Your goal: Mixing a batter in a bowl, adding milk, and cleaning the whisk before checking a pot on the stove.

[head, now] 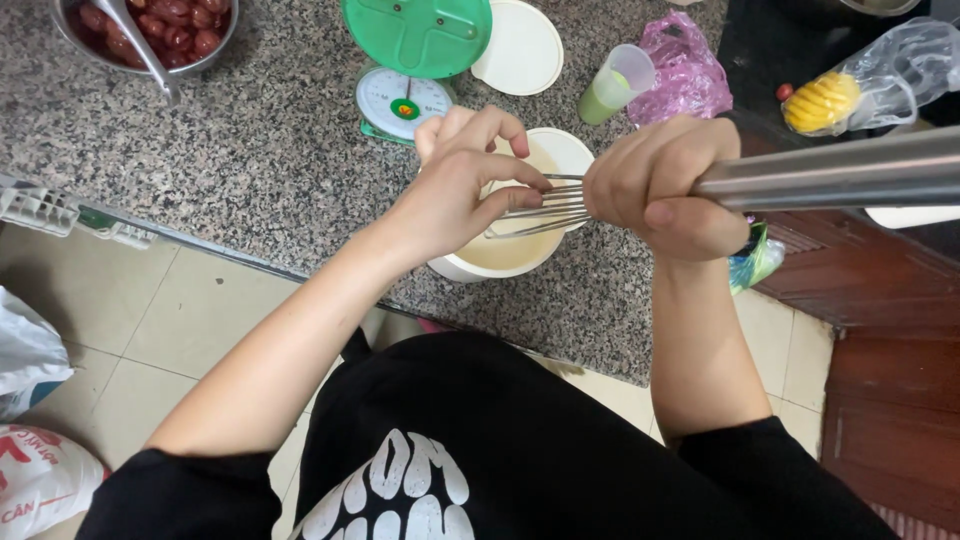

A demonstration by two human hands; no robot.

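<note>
Head view: right hand [665, 185] grips the steel whisk handle [830, 172]; left hand [465, 180] pinches its thin metal wires [545, 207] over the round white tub of pale batter [505, 250], six o'clock of the green scale [410, 70]. Risk: drips falling onto the speckled granite worktop [260, 150].

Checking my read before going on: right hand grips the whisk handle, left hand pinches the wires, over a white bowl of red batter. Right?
Not quite: in the head view the batter in the white bowl is pale cream, not red. The right hand grips the whisk handle; the left hand pinches its wires.
</note>
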